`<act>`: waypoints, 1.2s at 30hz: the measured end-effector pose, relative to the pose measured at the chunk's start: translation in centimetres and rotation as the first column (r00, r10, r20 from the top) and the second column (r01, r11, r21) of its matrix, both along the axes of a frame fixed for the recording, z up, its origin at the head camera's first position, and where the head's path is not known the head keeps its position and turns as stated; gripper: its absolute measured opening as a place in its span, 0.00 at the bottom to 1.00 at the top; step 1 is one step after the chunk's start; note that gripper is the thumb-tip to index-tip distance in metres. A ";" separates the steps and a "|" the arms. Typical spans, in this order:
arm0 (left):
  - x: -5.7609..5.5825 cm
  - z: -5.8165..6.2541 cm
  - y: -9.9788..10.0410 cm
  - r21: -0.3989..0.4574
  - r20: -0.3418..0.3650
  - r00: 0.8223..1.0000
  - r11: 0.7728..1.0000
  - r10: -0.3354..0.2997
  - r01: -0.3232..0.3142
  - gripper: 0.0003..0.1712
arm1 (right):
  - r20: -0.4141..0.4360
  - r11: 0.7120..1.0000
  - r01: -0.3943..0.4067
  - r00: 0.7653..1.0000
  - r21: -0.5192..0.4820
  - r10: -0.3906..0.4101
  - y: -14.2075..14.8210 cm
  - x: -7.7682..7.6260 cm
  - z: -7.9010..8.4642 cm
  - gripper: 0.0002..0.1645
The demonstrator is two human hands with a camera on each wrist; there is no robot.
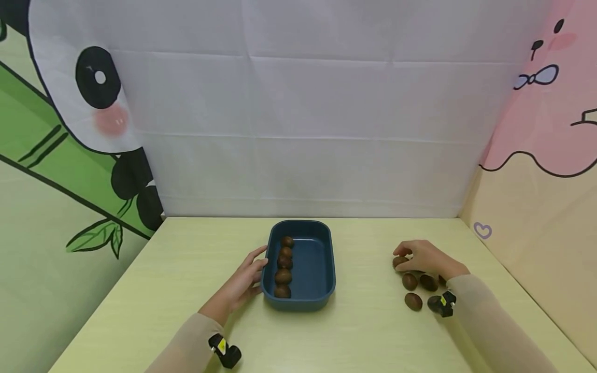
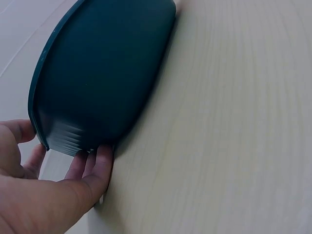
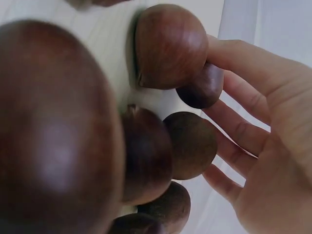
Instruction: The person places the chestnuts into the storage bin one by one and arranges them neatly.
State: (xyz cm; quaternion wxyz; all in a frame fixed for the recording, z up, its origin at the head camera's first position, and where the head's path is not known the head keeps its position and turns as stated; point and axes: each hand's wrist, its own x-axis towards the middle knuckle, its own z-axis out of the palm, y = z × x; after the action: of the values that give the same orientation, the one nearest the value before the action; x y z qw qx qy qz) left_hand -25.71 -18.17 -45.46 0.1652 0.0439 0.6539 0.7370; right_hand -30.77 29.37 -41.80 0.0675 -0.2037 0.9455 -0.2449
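Note:
Fingers of my left hand (image 1: pixel 245 280) rest against the left outer wall of a dark blue rectangular box (image 1: pixel 313 305). In the left wrist view, fingertips (image 2: pixel 103 153) touch its side low down, close to the table, with another fingertip at the rim. Inside the box several brown chestnuts (image 1: pixel 283 276) stand in a row along the left wall. To the right, my right hand (image 1: pixel 428 257) pinches a chestnut (image 1: pixel 399 261) between thumb and fingers at the table. Loose chestnuts lie just below that hand, some partly hidden by the wrist and its camera.
More loose chestnuts (image 1: pixel 413 301) lie on the pale yellow table (image 1: pixel 364 331) near the right wrist. Behind the table's far edge rises a white backdrop (image 1: pixel 317 176). Printed cartoon panels (image 1: pixel 536 207) flank both sides.

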 end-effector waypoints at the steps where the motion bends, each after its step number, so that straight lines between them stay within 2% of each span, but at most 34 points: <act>1: 0.0 0.0 0.0 -0.001 -0.002 1.000 1.000 -0.004 0.004 0.31 | 0.003 1.000 -0.003 1.000 0.000 0.003 0.1 0.0 0.0 0.19; 18: 0.0 0.1 0.0 -0.009 -0.011 1.000 1.000 0.007 -0.007 0.32 | -0.006 1.000 -0.020 1.000 0.020 0.020 -0.3 -0.3 0.3 0.18; 27: 0.1 0.1 0.0 -0.014 -0.006 1.000 1.000 0.005 -0.005 0.33 | 0.022 0.999 -0.029 0.999 0.029 0.028 -0.6 -0.3 0.6 0.18; 31: 0.0 0.1 0.0 -0.007 -0.013 1.000 1.000 0.012 -0.012 0.32 | 0.029 1.000 -0.021 0.999 0.023 0.021 -0.9 -0.6 0.9 0.17; 36: 0.1 0.1 0.2 -0.032 0.000 0.999 0.998 0.047 -0.047 0.32 | -0.021 0.997 -0.078 0.997 0.003 0.078 -1.8 -1.3 2.2 0.18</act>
State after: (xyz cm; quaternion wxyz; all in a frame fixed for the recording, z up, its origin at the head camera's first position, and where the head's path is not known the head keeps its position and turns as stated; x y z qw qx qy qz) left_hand -25.60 -18.02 -45.37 0.1488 0.0257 0.6664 0.7301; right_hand -32.06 27.61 -39.64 0.0674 -0.2429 0.9377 -0.2390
